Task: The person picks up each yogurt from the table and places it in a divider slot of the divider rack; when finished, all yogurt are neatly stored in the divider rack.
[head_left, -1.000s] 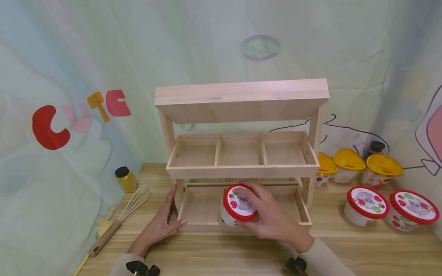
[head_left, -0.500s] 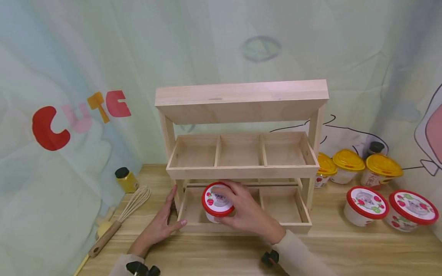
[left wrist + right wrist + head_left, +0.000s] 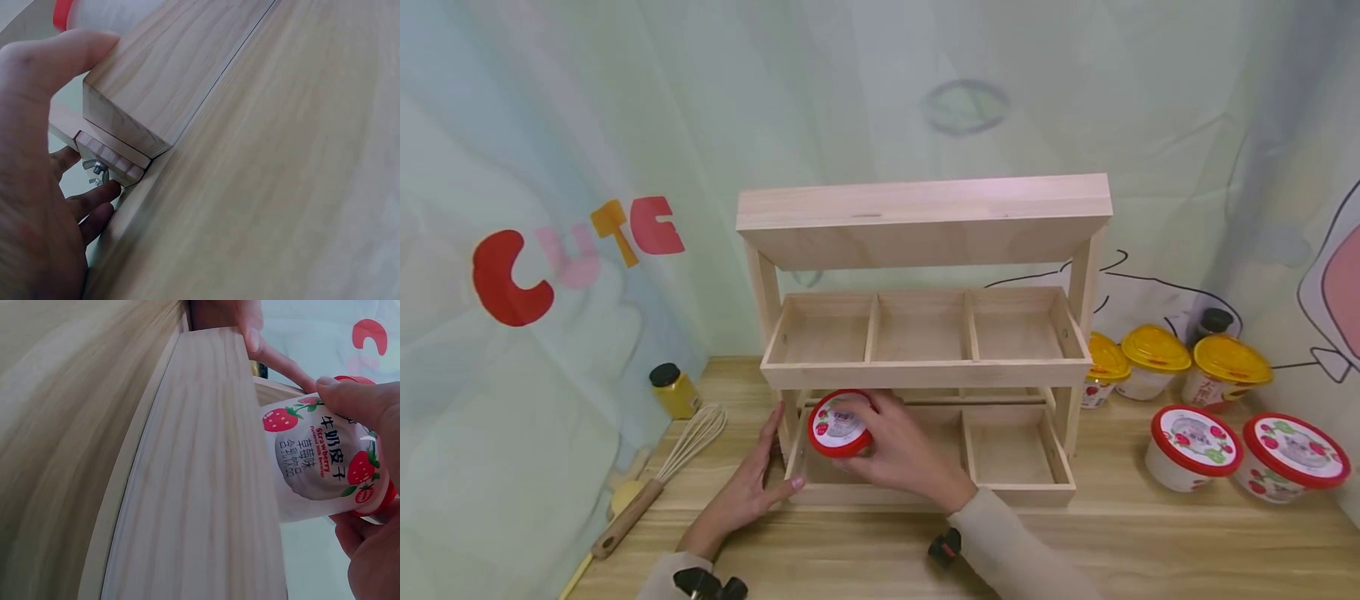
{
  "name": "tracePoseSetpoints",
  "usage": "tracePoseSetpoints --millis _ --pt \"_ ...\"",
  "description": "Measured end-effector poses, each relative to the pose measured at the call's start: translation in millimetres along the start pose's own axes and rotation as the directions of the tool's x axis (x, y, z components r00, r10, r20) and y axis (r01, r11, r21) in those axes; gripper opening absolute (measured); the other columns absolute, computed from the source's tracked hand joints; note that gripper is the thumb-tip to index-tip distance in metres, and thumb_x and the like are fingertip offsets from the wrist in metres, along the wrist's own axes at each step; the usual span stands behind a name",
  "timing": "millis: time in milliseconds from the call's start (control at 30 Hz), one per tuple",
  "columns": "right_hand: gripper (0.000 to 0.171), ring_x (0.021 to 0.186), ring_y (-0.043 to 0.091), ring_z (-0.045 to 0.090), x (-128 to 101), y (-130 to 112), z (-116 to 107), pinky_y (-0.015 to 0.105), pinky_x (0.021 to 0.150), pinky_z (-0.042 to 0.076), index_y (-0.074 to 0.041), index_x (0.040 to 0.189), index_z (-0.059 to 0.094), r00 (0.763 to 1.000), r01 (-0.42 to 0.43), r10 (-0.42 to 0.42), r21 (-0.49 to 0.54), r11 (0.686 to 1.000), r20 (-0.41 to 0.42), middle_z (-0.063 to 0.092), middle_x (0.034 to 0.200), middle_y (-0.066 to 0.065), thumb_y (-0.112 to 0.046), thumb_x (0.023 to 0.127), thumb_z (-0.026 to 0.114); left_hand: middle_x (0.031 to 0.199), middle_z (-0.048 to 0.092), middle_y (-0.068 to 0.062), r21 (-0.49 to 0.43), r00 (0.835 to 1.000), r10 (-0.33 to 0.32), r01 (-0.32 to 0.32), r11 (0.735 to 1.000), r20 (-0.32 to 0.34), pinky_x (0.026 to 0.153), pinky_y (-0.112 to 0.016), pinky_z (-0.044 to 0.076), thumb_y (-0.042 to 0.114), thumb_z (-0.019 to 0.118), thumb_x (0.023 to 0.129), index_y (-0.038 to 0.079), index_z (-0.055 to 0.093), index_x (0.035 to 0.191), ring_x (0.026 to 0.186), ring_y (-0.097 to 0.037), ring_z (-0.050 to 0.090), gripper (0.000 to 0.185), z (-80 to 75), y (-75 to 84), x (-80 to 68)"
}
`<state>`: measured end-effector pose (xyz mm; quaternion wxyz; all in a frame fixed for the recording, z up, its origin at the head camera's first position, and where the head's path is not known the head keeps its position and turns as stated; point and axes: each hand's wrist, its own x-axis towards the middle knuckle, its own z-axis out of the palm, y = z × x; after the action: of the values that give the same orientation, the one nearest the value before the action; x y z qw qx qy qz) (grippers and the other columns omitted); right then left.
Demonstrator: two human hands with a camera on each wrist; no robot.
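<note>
My right hand (image 3: 904, 454) grips a white tub with a red lid (image 3: 835, 429) by its upper rim, at the lower tray's left compartment. In the right wrist view the strawberry-milk label (image 3: 312, 456) shows, and the front board (image 3: 200, 462) hides the tub's base. The wooden two-tier rack (image 3: 925, 200) has a lower tray (image 3: 925, 495) and an upper tray (image 3: 925, 375), both divided into three compartments. My left hand (image 3: 741, 487) holds the rack's lower left corner. Its thumb (image 3: 81, 50) lies on the tray's front corner, and the fingers reach round the side near a wing nut (image 3: 99, 169).
Two red-lidded tubs (image 3: 1197, 446) stand on the table at right. Behind them are several yellow-lidded tubs (image 3: 1156, 354) and a black-capped bottle (image 3: 1216, 321). At left lie a whisk (image 3: 658, 479) and a yellow jar with black lid (image 3: 675, 392). A curtain (image 3: 850, 83) hangs behind.
My right hand has carried the red-lidded tub leftward, from the lower tray's middle compartment to its left one, and the tub has gone lower behind the front board. My left hand stays put.
</note>
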<state>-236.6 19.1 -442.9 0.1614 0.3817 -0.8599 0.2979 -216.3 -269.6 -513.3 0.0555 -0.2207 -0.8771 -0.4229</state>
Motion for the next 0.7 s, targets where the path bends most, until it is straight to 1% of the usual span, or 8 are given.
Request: tracePoseSetpoints --millis 133,267,400,467,567,633,700 --pt "0.07 0.129 0.023 0.063 9 -4 8 0.038 0.105 0.061 -0.022 0.145 0.06 0.999 -0.023 0.022 0.019 1.0 0.041 0.06 0.147 0.009 -0.038 0.084 0.093 0.178 0.006 -0.034 -0.013 1.0 0.0 0.0 1.0 0.004 0.118 -0.085 0.02 0.019 0.08 0.092 0.027 -0.002 0.175 0.158 -0.066 0.018 0.117 -1.3 -0.7 0.3" --pt "0.072 0.131 0.025 0.063 15 -5 18 0.039 0.109 0.059 -0.022 0.144 0.058 0.996 -0.038 0.035 0.045 0.998 0.078 0.055 0.152 0.01 -0.036 0.084 0.094 0.179 0.004 -0.031 -0.021 1.0 -0.013 0.013 1.0 0.012 0.118 -0.085 0.022 0.019 0.077 0.094 0.028 -0.002 0.175 0.159 -0.065 0.018 0.114 -2.8 -0.5 0.4" --pt "0.075 0.135 0.025 0.061 15 -4 28 0.044 0.11 0.057 -0.021 0.145 0.056 0.992 -0.052 0.045 0.055 0.997 0.12 0.047 0.157 0.009 -0.036 0.083 0.095 0.179 0.003 -0.031 -0.035 1.0 -0.02 0.02 0.999 0.021 0.118 -0.085 0.023 0.02 0.074 0.096 0.029 -0.002 0.175 0.159 -0.065 0.018 0.11 -2.5 0.4 0.9" --pt "0.076 0.136 0.025 0.059 14 -3 32 0.047 0.109 0.057 -0.021 0.144 0.055 0.991 -0.057 0.049 0.061 0.996 0.125 0.044 0.158 0.01 -0.036 0.082 0.095 0.178 0.003 -0.032 -0.047 1.0 -0.016 0.017 0.999 0.022 0.117 -0.087 0.023 0.02 0.074 0.096 0.029 -0.002 0.175 0.158 -0.066 0.019 0.109 -1.8 0.7 1.4" --pt "0.078 0.137 0.027 0.058 11 1 35 0.046 0.11 0.057 -0.02 0.145 0.053 0.99 -0.068 0.06 0.057 0.996 0.127 0.042 0.159 0.013 -0.036 0.082 0.096 0.177 0.004 -0.034 -0.053 1.0 -0.005 0.006 0.999 0.02 0.117 -0.087 0.023 0.019 0.073 0.096 0.028 -0.002 0.175 0.157 -0.066 0.02 0.109 -0.7 0.3 1.7" --pt "0.081 0.139 0.03 0.057 7 5 36 0.044 0.113 0.057 -0.019 0.147 0.051 0.989 -0.075 0.066 0.062 0.995 0.131 0.041 0.161 0.016 -0.035 0.082 0.096 0.177 0.005 -0.034 -0.049 1.0 0.001 0.0 0.999 0.02 0.118 -0.083 0.023 0.018 0.073 0.096 0.027 -0.001 0.175 0.157 -0.065 0.022 0.109 -0.1 -0.3 1.3" --pt "0.083 0.142 0.031 0.056 1 9 34 0.043 0.115 0.056 -0.019 0.15 0.048 0.987 -0.097 0.086 0.074 0.993 0.137 0.037 0.165 0.019 -0.036 0.083 0.095 0.178 0.006 -0.033 -0.037 1.0 0.003 -0.002 0.999 0.018 0.125 -0.069 0.026 0.018 0.073 0.096 0.026 -0.001 0.175 0.157 -0.064 0.024 0.109 0.3 -1.6 1.0"
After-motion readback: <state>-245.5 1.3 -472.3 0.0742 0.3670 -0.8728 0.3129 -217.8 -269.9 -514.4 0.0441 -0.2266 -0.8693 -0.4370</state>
